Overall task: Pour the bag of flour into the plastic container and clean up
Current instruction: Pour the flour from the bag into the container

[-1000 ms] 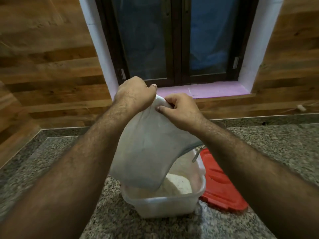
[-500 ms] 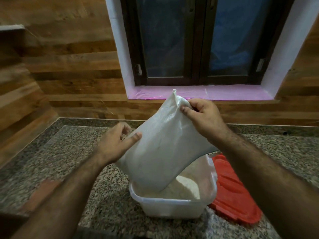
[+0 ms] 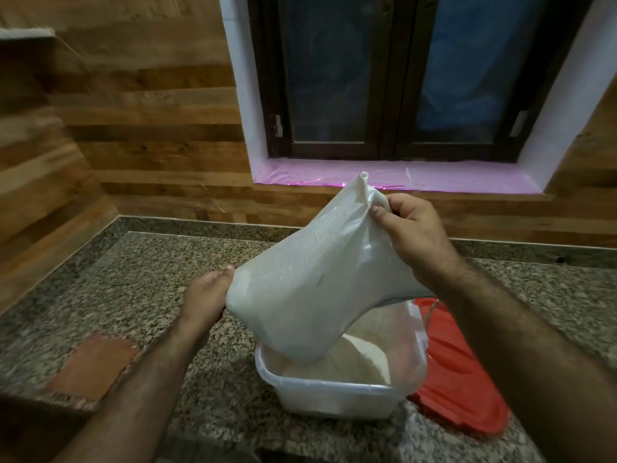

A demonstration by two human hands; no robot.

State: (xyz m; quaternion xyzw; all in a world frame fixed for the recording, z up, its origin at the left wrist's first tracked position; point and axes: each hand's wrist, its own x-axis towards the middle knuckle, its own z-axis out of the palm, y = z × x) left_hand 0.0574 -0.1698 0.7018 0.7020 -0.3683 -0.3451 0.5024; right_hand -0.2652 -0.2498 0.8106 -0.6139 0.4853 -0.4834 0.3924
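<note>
Above plastic container [image 3: 337, 396], flour bag [image 3: 320, 279] hangs mouth-down so flour drops inside. Your right hand [image 3: 414, 235] pinches upturned bag corner, raising it. Left hand [image 3: 207, 295], fingers straight, presses bag's side, steadying flow. Red lid [image 3: 467, 379] lies just beside container, on worktop [image 3: 133, 269].

White woven flour bag [image 3: 320, 279], upended and tilted, sealed corner up toward 12 o'clock, open mouth down inside the plastic container [image 3: 334, 397]. Pinched at its top corner by the right hand [image 3: 417, 235], touched along its 9 o'clock edge by the straight fingers of the left hand [image 3: 207, 292]. Translucent, rectangular container, upright on the granite table [image 3: 150, 262], partly filled with a mound of pale flour [image 3: 354, 365]. Red lid [image 3: 464, 375] flat on the table at the container's 3 o'clock side, touching it.
</note>
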